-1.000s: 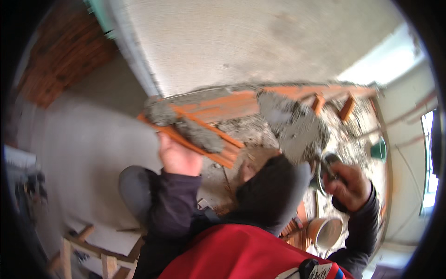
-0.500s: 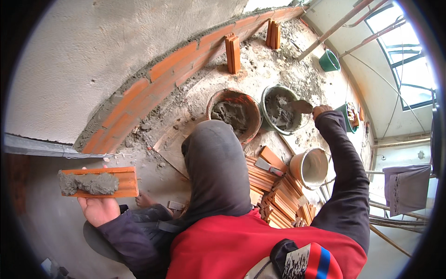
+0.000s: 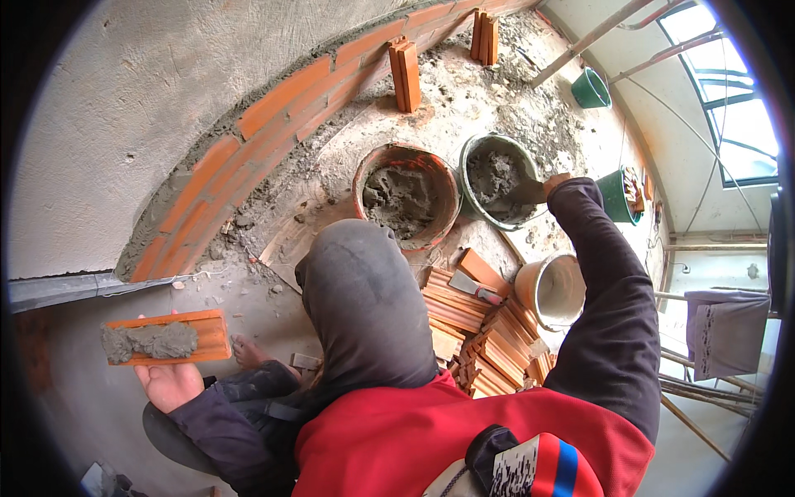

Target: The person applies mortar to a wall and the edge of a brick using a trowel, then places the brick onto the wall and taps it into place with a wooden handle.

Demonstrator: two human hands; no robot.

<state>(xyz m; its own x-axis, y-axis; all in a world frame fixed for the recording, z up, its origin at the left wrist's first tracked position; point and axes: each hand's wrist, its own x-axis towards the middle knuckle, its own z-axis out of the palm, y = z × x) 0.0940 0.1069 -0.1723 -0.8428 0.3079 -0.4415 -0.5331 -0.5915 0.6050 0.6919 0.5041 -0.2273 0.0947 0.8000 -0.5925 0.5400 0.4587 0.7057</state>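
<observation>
My left hand (image 3: 171, 385) is closed around a grooved orange brick (image 3: 214, 334), held flat at the left with the palm beneath it. Grey mortar (image 3: 157, 340) lies in a lumpy strip along the brick's upper face. Out to the right, my right hand (image 3: 557, 183) grips a trowel (image 3: 527, 193); its blade reaches into the green-rimmed bucket (image 3: 469, 192) and touches the mortar there. Beside it stands an orange bucket (image 3: 358, 186), also holding mortar.
A low brick wall (image 3: 281, 108) curves along the plaster. Bricks stand upright (image 3: 405, 79) near it. By my knee lie stacked bricks (image 3: 497, 340) with a second trowel (image 3: 476, 287). A pale bucket (image 3: 530, 286), green buckets (image 3: 590, 89) and slanting poles (image 3: 592, 41) are at the right.
The trowel blade has moved from the bucket's right rim down into the mortar, my right hand shifting slightly left. My left hand and its brick have lowered slightly.
</observation>
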